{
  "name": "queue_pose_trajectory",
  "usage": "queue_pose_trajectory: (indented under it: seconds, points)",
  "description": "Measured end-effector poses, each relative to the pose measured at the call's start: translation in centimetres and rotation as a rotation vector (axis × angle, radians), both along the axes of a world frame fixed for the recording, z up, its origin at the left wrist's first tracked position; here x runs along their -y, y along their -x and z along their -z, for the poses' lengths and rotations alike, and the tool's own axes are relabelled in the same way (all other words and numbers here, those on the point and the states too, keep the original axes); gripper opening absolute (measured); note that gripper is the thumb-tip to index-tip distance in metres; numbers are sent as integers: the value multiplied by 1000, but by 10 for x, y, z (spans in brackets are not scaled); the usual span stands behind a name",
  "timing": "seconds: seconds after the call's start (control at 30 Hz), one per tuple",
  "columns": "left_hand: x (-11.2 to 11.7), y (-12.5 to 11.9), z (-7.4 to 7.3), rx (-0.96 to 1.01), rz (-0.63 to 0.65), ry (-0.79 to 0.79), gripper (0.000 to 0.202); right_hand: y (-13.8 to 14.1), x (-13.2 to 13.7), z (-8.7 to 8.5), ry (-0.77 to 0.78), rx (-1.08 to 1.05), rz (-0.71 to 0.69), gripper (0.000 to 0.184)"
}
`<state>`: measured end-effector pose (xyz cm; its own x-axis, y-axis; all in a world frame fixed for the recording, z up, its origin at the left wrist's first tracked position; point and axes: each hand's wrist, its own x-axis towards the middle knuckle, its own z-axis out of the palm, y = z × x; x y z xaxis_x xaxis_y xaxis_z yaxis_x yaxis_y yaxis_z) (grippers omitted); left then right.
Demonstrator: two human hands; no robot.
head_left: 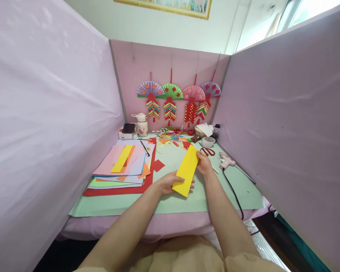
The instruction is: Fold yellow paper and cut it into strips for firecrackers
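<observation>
A long yellow paper strip (187, 170) is held slightly above the pale green mat (170, 206), slanting from near left to far right. My left hand (168, 182) grips its near end, fingers under the paper and thumb by the edge. My right hand (204, 162) pinches its far end. A second yellow strip (122, 158) lies on the pile of coloured paper sheets (121, 170) to the left.
Red scissors (208, 151), a tape roll (208, 141) and a pink glue gun (225, 161) with a black cord (233, 194) lie to the right. Paper scraps (171, 138), a white jug (142, 124) and hanging paper fans (170, 99) sit at the back. Pink partition walls (45, 124) close three sides.
</observation>
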<state>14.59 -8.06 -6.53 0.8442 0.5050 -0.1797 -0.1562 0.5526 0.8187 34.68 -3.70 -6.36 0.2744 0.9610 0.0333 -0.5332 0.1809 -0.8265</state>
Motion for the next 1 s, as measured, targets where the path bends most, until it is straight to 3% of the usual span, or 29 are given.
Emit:
queue_pose_trajectory:
  seconds: [0.23,0.43,0.6,0.7,1.0]
  points:
    - [-3,11,-6,-107,-106,-107,55,-6,-2,6,11,-1,68,32]
    - [-5,13,-4,-67,-140,-155,55,-8,0,3,-30,-1,77,32]
    - [-3,14,-6,-66,-72,-211,55,-6,1,2,-29,31,45,40]
    - [-4,15,-5,-90,-46,-227,54,-8,3,3,-41,62,57,36]
    - [-9,19,-3,-139,-149,-222,57,-14,5,2,-39,108,106,31]
